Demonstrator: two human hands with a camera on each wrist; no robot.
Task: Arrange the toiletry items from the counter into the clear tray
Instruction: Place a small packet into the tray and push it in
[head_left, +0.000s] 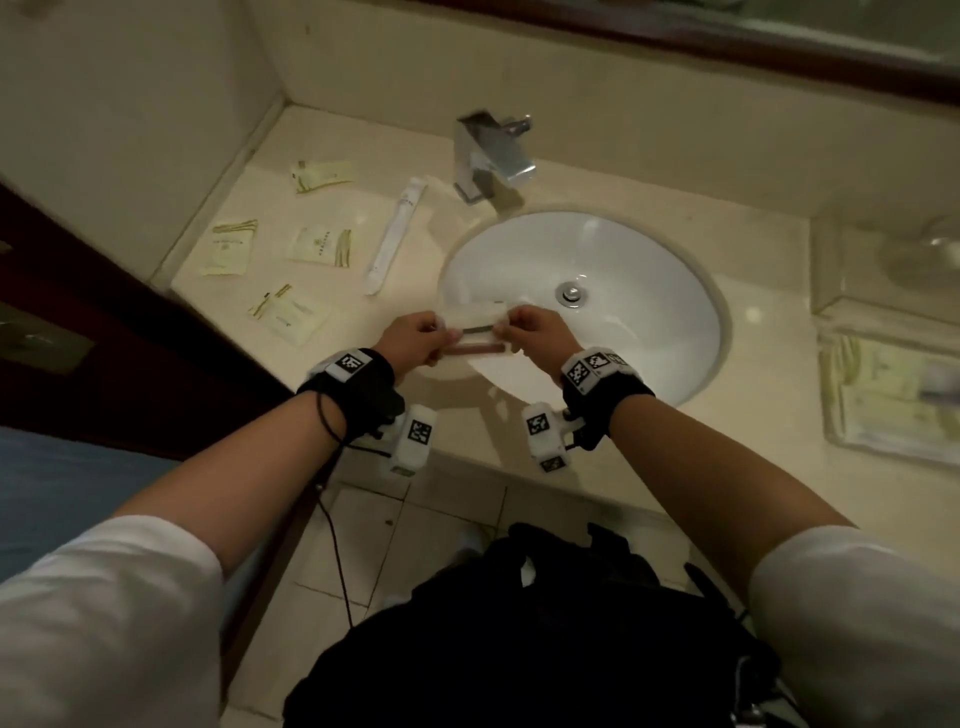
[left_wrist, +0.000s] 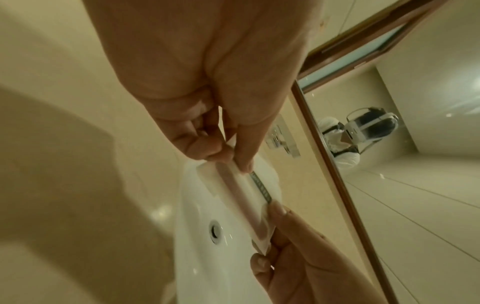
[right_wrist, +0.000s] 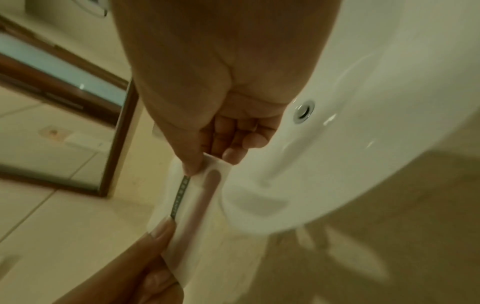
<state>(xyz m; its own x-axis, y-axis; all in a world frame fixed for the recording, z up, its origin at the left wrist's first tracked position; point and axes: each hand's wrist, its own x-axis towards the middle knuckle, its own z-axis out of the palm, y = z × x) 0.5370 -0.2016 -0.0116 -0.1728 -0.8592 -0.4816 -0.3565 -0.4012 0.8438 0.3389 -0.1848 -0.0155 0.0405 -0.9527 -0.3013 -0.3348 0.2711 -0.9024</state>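
Note:
A small white packet (head_left: 475, 326) with a reddish-brown strip is held level over the near rim of the sink. My left hand (head_left: 415, 340) pinches its left end and my right hand (head_left: 535, 332) pinches its right end. The left wrist view shows the packet (left_wrist: 233, 195) between thumb and fingers (left_wrist: 244, 160). In the right wrist view the same packet (right_wrist: 197, 197) hangs from my pinching fingers (right_wrist: 193, 162). The clear tray (head_left: 893, 395) lies at the right edge of the counter with pale sachets inside. Several cream sachets (head_left: 228, 247) and a long white wrapped tube (head_left: 395, 234) lie on the counter at left.
The white oval sink (head_left: 623, 270) with its drain fills the middle of the counter. A chrome tap (head_left: 485, 156) stands behind it. A glass container (head_left: 883, 260) sits beyond the tray. A mirror with a brown frame (head_left: 675, 47) runs along the back wall.

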